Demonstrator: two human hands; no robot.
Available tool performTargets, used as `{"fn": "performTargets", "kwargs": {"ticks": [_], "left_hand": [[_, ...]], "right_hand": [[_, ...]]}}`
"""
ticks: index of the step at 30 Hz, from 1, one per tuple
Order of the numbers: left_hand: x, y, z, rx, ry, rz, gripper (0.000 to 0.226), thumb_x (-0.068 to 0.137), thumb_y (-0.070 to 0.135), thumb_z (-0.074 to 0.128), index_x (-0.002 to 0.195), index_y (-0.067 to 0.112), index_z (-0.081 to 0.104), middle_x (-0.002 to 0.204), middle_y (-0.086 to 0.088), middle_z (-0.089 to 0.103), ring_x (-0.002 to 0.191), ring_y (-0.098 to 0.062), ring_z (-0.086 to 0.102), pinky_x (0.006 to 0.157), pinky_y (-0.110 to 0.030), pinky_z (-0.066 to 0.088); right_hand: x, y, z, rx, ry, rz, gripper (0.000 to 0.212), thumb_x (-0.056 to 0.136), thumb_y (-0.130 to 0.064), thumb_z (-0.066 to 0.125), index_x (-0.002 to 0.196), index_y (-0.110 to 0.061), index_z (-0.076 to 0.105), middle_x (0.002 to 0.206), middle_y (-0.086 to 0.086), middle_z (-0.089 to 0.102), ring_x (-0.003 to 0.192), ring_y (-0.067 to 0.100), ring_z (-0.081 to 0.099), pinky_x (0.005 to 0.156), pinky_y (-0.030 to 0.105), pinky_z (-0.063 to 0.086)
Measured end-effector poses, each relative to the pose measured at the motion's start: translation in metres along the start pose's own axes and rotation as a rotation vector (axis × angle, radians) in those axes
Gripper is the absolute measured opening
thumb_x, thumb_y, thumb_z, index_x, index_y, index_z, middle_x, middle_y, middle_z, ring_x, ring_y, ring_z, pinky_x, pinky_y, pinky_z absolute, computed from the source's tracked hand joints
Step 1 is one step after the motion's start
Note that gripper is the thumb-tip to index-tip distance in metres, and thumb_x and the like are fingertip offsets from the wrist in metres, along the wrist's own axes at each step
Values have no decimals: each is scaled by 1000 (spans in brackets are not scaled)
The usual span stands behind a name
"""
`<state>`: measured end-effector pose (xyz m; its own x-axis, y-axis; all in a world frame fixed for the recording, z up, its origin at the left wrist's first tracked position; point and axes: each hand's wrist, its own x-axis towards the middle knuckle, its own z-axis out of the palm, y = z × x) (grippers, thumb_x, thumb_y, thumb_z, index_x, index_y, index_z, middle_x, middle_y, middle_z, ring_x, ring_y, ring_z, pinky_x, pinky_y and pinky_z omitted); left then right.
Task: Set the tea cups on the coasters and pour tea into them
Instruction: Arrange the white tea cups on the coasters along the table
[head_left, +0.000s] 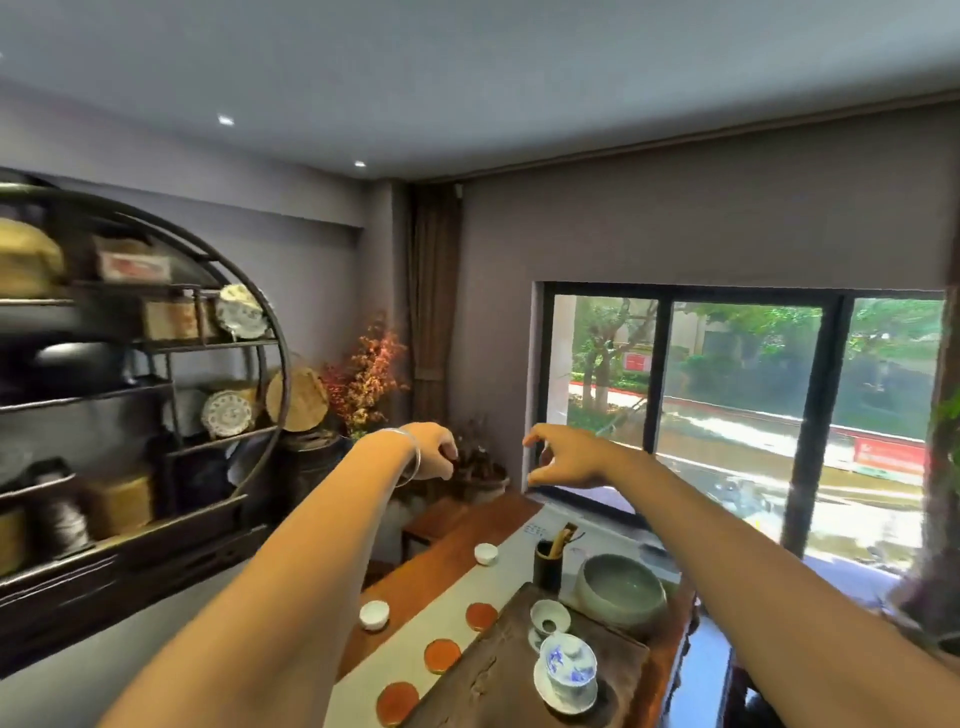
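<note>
Orange coasters (442, 656) sit bare (cups (374, 614) apart); left hand (434, 451) and right hand (563, 457) raised, grips open, empty.

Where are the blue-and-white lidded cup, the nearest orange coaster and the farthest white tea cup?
blue-and-white lidded cup (567, 670): head view, on its painted side wall.
nearest orange coaster (397, 702): head view, centre of its top face.
farthest white tea cup (485, 553): head view, on its rim.

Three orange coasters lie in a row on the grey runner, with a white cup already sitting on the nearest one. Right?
Not quite. The head view shows all three orange coasters bare on the grey runner. The two white cups stand apart from them, farther along the table.
</note>
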<state>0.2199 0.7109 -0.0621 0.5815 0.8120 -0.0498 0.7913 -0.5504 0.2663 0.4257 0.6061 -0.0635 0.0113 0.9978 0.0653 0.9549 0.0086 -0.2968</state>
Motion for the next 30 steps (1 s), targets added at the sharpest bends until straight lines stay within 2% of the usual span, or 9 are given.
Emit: {"fn": "performTargets", "kwargs": {"ticks": [3,7,12,17,21,26,30], "left_hand": [[36,-24,-1,-18,11,-118,41,84,24,60,125,19,54,128,-3,55,113,-20,52,84,-26,41],[69,-55,-2,-55,8,-303,41,86,23,58,126,18,53,129,-4,54,114,-21,52,86,-28,42],[75,-89,5,-108,86,-467,39,83,23,59,122,21,55,124,-2,56,108,-19,54,84,-28,43],[51,-121,25,-155,102,-631,40,81,23,58,120,23,56,121,-1,58,97,-15,52,79,-27,41],[19,-142,41,-138,115,-729,39,81,22,56,120,21,56,121,-2,59,98,-17,53,80,-26,40],[-16,-168,52,-153,134,-813,33,80,24,56,113,21,60,113,-1,62,89,-14,53,77,-27,42],[-31,-188,61,-190,153,-851,38,81,23,55,119,23,57,118,-1,57,94,-14,50,80,-28,42]], "right_hand": [[73,11,6,2,-46,-123,56,87,-32,67,136,-18,44,127,11,58,106,23,58,88,31,48],[151,17,15,8,-157,-266,57,88,-33,67,137,-19,43,126,10,59,108,22,59,89,30,46],[214,8,35,24,-251,-425,57,88,-33,67,137,-19,43,126,10,60,109,22,58,91,31,45],[248,-12,70,59,-338,-539,57,88,-34,68,136,-19,43,125,10,61,106,19,58,88,28,45],[258,-36,94,70,-352,-630,57,87,-35,69,135,-17,45,120,9,63,108,21,60,91,32,47],[262,-65,120,94,-404,-686,59,86,-37,69,136,-21,44,117,3,63,100,16,58,82,27,45],[266,-86,137,123,-405,-723,59,85,-36,70,136,-22,44,116,2,63,100,16,59,83,27,46]]}}
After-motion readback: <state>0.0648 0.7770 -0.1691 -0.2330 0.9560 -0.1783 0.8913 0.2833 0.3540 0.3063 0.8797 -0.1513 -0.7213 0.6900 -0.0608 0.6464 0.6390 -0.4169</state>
